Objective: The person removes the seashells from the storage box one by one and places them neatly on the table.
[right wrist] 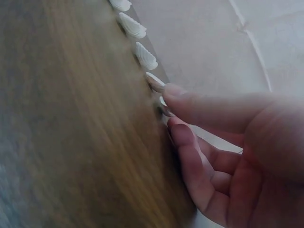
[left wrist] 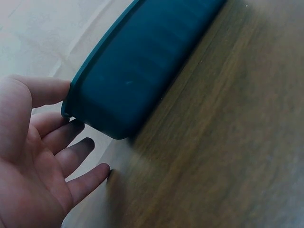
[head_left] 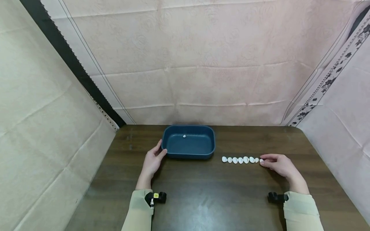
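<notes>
A dark blue rectangular dish (head_left: 190, 156) stands on the table with one small white shell (head_left: 184, 136) inside. My left hand (head_left: 152, 162) pinches the dish's left rim between thumb and forefinger; in the left wrist view the other fingers of this hand (left wrist: 38, 166) spread below the rim. To the right of the dish, several white ribbed seashells (head_left: 240, 160) lie in a straight row. At the row's right end, my right hand (head_left: 278, 164) pinches the last shell (head_left: 261, 160) between thumb and fingertips. In the right wrist view the thumb partly hides that shell.
The brown wooden table (head_left: 202, 192) carries the dish and the row. Pale cloth (head_left: 202, 64) hangs behind it, with more cloth at the left and right sides. A black wrist camera (head_left: 159, 197) sits on the left sleeve, another camera (head_left: 276, 197) on the right.
</notes>
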Motion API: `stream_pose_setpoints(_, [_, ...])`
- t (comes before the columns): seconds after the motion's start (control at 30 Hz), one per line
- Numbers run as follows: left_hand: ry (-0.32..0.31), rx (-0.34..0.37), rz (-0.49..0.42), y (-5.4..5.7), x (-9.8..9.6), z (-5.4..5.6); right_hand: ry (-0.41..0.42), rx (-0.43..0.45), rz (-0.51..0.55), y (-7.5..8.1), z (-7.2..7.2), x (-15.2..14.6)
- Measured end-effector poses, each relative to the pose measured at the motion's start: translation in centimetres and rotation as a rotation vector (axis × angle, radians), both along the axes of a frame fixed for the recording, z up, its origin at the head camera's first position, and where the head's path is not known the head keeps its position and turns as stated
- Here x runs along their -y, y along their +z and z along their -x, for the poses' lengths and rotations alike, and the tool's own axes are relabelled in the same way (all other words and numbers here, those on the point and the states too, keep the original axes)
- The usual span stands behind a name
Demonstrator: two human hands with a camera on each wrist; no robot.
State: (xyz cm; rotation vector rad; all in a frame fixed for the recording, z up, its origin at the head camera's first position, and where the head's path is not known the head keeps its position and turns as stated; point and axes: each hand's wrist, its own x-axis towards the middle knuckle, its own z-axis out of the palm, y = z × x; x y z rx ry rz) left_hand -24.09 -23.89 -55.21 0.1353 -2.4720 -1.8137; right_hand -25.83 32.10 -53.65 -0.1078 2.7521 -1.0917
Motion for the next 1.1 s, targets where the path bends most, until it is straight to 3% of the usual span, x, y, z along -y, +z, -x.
stream_pose_setpoints(0.53, [-0.003,-0.015,0.003,0.04,0.12,-0.02,-0.019,-0.016,-0.062,0.08,0.1,0.57])
stream_pose_setpoints(1.1, [-0.002,-0.009,0.019,0.1,-0.01,-0.14,0.019,-0.007,-0.013,0.0,0.03,-0.17])
